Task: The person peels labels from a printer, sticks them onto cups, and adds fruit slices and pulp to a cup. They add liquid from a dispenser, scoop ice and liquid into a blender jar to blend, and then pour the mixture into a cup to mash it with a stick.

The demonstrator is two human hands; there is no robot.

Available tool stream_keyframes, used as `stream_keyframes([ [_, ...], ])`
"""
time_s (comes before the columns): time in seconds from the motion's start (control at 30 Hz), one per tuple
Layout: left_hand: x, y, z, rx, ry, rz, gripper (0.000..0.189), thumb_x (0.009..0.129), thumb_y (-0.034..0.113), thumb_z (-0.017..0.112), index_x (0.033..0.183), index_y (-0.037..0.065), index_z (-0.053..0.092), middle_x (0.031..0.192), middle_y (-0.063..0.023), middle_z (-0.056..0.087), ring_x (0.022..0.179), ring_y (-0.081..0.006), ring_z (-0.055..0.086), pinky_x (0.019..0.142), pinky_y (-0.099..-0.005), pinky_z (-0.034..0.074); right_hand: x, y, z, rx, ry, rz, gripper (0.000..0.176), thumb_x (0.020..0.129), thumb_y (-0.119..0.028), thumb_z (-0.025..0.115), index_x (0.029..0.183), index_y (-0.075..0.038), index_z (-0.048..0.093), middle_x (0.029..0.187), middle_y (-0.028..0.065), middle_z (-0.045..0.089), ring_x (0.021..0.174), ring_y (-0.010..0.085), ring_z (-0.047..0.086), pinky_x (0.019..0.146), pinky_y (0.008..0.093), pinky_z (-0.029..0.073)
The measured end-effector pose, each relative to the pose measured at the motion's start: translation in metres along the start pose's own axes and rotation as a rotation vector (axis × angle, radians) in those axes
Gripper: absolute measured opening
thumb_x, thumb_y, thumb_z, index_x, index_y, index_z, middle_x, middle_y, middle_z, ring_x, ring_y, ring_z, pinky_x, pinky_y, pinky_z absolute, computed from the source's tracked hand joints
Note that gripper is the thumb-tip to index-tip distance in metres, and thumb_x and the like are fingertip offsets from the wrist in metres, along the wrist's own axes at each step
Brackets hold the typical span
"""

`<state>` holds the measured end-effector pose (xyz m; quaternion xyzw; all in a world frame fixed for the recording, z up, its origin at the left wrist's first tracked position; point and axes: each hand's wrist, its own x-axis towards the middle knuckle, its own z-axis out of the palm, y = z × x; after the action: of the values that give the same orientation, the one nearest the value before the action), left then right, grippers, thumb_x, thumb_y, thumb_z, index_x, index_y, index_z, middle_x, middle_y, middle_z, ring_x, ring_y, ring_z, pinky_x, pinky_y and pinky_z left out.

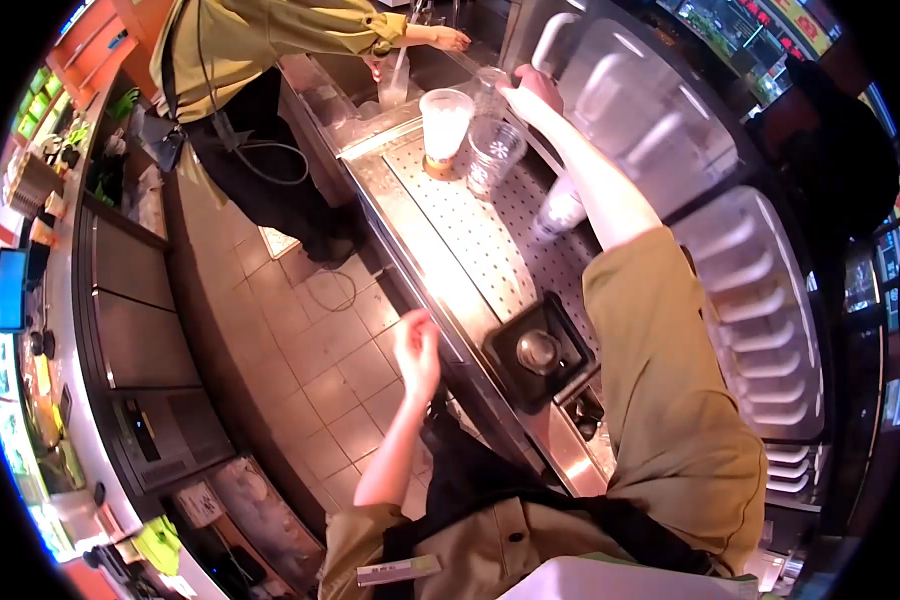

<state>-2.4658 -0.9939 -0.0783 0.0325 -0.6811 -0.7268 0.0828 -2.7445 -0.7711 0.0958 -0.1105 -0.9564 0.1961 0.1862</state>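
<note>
My right hand (533, 98) reaches to the far end of the perforated metal drain tray (460, 250), its fingers curled. A clear plastic cup (489, 88) is right beside its fingertips; whether they grip it I cannot make out. Nearer stand another clear cup (495, 155) with a printed white pattern and a cup with pale contents (445, 125) and a brown base. Another clear cup (560, 208) is under my right forearm. My left hand (418, 352) hangs loosely bent and empty by the counter's front edge, left of a black square holder (538, 350) with a round metal piece.
A co-worker (270, 40) in an olive shirt stands at the sink, one hand near a cup (394, 82). Large translucent bins (650, 110) line the right side. Tiled floor (310, 350) separates this counter from the left one (60, 360).
</note>
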Motion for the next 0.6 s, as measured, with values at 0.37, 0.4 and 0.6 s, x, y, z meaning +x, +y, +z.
stream_keyframes([
  [0.37,0.025,-0.060,-0.083,0.228,0.041,-0.278,0.013,0.084,0.009,0.052,0.094,0.001,0.055,0.075,-0.0040,0.056,0.065,-0.0091,0.051,0.060,-0.0202,0.040,-0.092,0.037,-0.083,0.333,0.147,-0.408,0.032,0.076,-0.006,0.059,0.107,-0.004,0.051,0.091,0.0082,0.058,0.074,0.0145,0.056,0.069,0.0254,0.045],
  [0.4,0.035,-0.058,-0.086,0.242,0.026,-0.240,0.013,0.084,0.009,0.052,0.094,0.000,0.055,0.077,-0.0048,0.056,0.066,-0.0096,0.051,0.060,-0.0209,0.041,-0.126,0.060,-0.100,0.282,0.195,-0.415,0.030,0.076,-0.002,0.058,0.105,-0.003,0.052,0.086,0.0068,0.059,0.070,0.0120,0.055,0.066,0.0237,0.045],
  [0.6,0.065,-0.038,-0.079,0.126,0.264,-0.330,0.024,0.083,0.009,0.051,0.106,-0.001,0.049,0.098,-0.0096,0.052,0.081,-0.0164,0.052,0.076,-0.0280,0.044,-0.379,0.233,-0.093,-0.078,-0.033,0.491,0.010,0.075,-0.002,0.051,0.084,-0.003,0.055,0.078,0.0092,0.057,0.066,0.0202,0.057,0.062,0.0288,0.046],
])
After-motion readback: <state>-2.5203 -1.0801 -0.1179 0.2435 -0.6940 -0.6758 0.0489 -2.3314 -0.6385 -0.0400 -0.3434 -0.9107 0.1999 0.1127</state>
